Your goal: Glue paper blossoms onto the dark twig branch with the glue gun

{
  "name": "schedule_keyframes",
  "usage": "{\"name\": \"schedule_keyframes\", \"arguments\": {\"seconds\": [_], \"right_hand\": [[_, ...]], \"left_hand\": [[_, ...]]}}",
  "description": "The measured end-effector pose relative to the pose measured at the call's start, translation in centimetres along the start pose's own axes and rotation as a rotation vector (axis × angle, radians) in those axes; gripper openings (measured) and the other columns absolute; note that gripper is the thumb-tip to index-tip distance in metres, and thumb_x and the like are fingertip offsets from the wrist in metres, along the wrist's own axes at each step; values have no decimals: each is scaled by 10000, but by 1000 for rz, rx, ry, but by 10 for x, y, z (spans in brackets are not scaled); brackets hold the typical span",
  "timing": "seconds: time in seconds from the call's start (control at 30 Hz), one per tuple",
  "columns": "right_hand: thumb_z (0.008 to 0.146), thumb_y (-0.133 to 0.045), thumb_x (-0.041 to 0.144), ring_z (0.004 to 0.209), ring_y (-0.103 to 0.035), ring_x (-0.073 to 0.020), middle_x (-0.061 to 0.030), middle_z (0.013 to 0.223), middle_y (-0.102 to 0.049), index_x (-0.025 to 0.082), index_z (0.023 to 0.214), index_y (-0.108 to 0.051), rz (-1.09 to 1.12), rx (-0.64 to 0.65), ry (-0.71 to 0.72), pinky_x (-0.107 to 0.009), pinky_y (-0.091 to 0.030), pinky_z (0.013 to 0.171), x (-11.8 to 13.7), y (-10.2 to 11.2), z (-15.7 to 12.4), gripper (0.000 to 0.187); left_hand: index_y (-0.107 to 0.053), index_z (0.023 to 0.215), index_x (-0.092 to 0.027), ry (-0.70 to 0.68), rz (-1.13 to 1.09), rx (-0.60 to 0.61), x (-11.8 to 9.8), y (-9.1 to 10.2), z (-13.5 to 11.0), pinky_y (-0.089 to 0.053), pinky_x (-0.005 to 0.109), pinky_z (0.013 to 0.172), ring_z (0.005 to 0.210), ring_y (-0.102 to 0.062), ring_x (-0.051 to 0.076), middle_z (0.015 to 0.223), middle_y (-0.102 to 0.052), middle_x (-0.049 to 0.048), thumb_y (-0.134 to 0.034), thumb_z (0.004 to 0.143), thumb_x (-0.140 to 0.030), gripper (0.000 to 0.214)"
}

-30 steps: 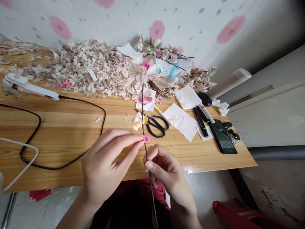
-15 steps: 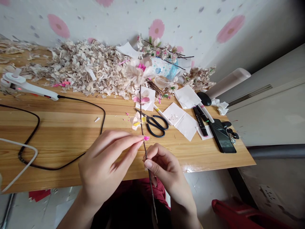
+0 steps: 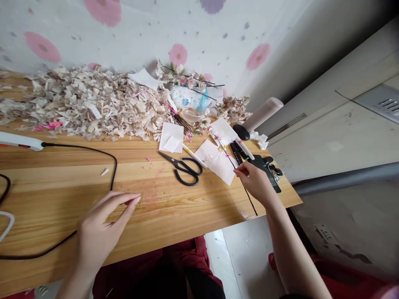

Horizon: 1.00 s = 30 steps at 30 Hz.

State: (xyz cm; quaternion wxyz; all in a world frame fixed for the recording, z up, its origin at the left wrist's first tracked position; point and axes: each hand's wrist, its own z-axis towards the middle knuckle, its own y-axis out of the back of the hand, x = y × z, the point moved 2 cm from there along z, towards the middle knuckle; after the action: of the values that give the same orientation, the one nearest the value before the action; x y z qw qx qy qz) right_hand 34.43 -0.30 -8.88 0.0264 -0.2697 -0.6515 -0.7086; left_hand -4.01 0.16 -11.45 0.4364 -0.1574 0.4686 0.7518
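My right hand grips a thin dark twig at the table's right side. The twig's flowered upper end, with small pink and yellow bits, lies over white paper; its bare lower end points toward the front edge. My left hand hovers over the front left of the table, thumb and fingertips pinched together. Whatever is between those fingertips, if anything, is too small to make out. Black-handled scissors lie between my hands, beside a white marker with a yellow band.
A heap of pale petal-like scraps covers the back left. Flowered branches rest on a tissue pack. A hot glue gun lies left, its black cord looping forward. A phone sits behind my right wrist.
My hands have come apart. The right one has carried the twig to the right and lowered it to the table; the left has moved left, off the twig. The view has shifted.
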Motion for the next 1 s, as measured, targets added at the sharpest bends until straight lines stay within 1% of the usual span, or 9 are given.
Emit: {"name": "schedule_keyframes", "arguments": {"seconds": [0.13, 0.23, 0.33, 0.4, 0.5, 0.6, 0.7, 0.83, 1.0], "right_hand": [[788, -550, 232, 654, -578, -196, -47, 686, -647, 198, 684, -540, -58, 19, 22, -295, -386, 615, -9, -11, 21, 110], [786, -552, 228, 641, -581, -188, -42, 675, -649, 195, 662, -545, -89, 40, 23, -285, -385, 604, -12, -17, 28, 129], [790, -580, 235, 633, -587, -190, -46, 673, -654, 186, 658, -567, -126, 35, 23, -283, -386, 597, -14, -15, 30, 141], [811, -580, 236, 668, -598, -210, -77, 730, -665, 166, 717, -597, -156, -11, 35, -296, -392, 607, -10, -13, 31, 119], [873, -541, 213, 756, -614, -219, -107, 875, -664, 145, 853, -634, -179, -54, 138, -304, -423, 653, 6, -16, 32, 117], [901, -540, 167, 858, -618, -205, -96, 969, -652, 159, 934, -662, -193, -7, 307, -287, -454, 745, 26, -29, 37, 127], [911, -526, 123, 977, -599, -240, -122, 1010, -642, 144, 968, -679, -236, 8, 400, -310, -454, 823, 36, -43, 43, 164], [919, -521, 127, 962, -598, -271, -141, 967, -640, 125, 929, -692, -278, -22, 431, -344, -465, 817, 35, -53, 47, 171], [873, -577, 94, 871, -614, -264, -125, 870, -649, 130, 813, -693, -264, -78, 435, -339, -478, 761, 31, -55, 51, 135]], "left_hand": [[-700, 866, -257, 20, 4, 58, 5, -7, -4, -536, 271, 731, 776, -684, 170, 844, -719, -2, -655, 845, -220, 63], [-700, 859, -253, 18, 10, 64, 7, -7, -6, -540, 261, 718, 758, -686, 168, 839, -721, 3, -652, 847, -241, 51], [-696, 857, -253, 50, 21, 59, 9, -6, -8, -539, 258, 718, 753, -685, 167, 847, -721, 5, -648, 850, -250, 49], [-693, 857, -253, 62, 16, 59, 9, -7, -9, -535, 255, 723, 757, -684, 164, 854, -718, 3, -650, 847, -242, 45], [-686, 863, -254, 52, -1, 70, 9, -9, -9, -530, 250, 723, 757, -680, 159, 846, -711, 1, -651, 846, -218, 53], [-689, 864, -252, 47, 3, 81, 8, -9, -9, -530, 247, 707, 744, -680, 160, 828, -711, 0, -651, 847, -222, 51], [-694, 862, -249, 41, 15, 85, 8, -9, -9, -527, 238, 701, 737, -682, 157, 830, -714, -3, -654, 841, -215, 57], [-693, 866, -247, 47, 0, 83, 7, -9, -9, -515, 238, 689, 720, -669, 151, 812, -705, -8, -645, 844, -202, 69], [-687, 872, -239, 52, -19, 75, 13, -11, -11, -488, 222, 689, 698, -637, 122, 807, -683, -20, -643, 850, -214, 55]]}}
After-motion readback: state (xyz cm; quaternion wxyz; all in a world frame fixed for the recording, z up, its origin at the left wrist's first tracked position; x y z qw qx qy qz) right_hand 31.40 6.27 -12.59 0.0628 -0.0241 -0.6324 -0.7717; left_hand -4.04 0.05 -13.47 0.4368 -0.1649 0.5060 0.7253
